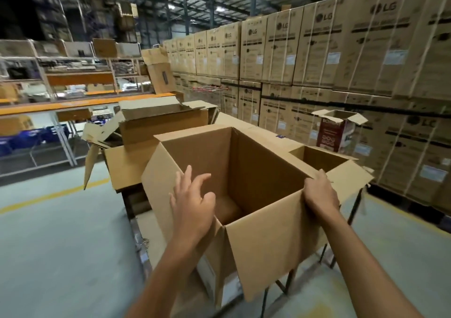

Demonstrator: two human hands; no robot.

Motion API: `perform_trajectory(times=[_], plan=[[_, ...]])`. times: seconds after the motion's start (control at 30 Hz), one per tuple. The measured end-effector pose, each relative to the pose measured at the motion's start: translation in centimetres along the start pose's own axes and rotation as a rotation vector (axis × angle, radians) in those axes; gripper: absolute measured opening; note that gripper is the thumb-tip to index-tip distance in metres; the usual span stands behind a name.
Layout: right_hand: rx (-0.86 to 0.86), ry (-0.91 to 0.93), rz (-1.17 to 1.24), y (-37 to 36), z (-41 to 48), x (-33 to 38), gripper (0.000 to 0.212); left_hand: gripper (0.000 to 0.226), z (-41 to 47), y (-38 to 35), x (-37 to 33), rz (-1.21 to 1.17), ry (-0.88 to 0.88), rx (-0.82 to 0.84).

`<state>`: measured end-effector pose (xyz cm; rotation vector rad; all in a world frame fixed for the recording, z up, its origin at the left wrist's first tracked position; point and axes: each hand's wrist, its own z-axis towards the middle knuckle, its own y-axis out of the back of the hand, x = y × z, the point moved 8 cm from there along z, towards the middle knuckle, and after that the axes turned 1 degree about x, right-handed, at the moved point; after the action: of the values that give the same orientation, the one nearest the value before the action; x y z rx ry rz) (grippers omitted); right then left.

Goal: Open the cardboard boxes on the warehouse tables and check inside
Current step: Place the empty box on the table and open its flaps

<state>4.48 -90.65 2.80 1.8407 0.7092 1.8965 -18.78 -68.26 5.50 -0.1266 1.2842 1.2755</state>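
A big brown cardboard box (263, 232) stands open on the table in front of me, flaps folded out. Its inside looks bare down to the dim bottom. My right hand (319, 193) grips the box's right rim at the near corner, fingers curled over the edge. My left hand (192, 200) hovers at the left rim with fingers spread and loose, holding nothing. Behind it lies another open box (163, 125) with torn flaps, and a further open box (317, 159) sits just to the right.
A small red-printed carton (335, 132) stands open at the back right. Stacked tall cartons (317, 56) wall off the right side. Orange-shelved racks (80, 78) fill the left background. Grey floor with a yellow line (48, 195) spreads to the left.
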Motion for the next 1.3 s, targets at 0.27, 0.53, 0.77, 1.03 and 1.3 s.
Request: perform_trajectory(times=[0.27,0.53,0.77,1.03,1.3], plan=[[0.149,-0.013,0.071,2.5,-3.6,-5.1,0.046,0.046,-3.8,1.1,0.0,-0.110,0.146,-0.235],[0.080,0.149,0.314,3.3,-7.1,-3.6,0.054,0.073,-7.2,2.4,1.2,0.058,0.379,-0.255],[0.073,0.329,0.304,3.4,-11.7,1.0,0.053,0.073,-10.4,5.8,5.6,-0.045,0.544,-0.411],[0.111,0.641,0.209,0.5,-19.3,9.8,0.054,0.051,-14.6,7.3,11.7,-1.156,0.900,-0.262],[0.165,0.711,0.416,-6.5,-25.6,16.2,0.057,0.034,-14.2,18.7,18.4,-1.125,0.712,-0.540]])
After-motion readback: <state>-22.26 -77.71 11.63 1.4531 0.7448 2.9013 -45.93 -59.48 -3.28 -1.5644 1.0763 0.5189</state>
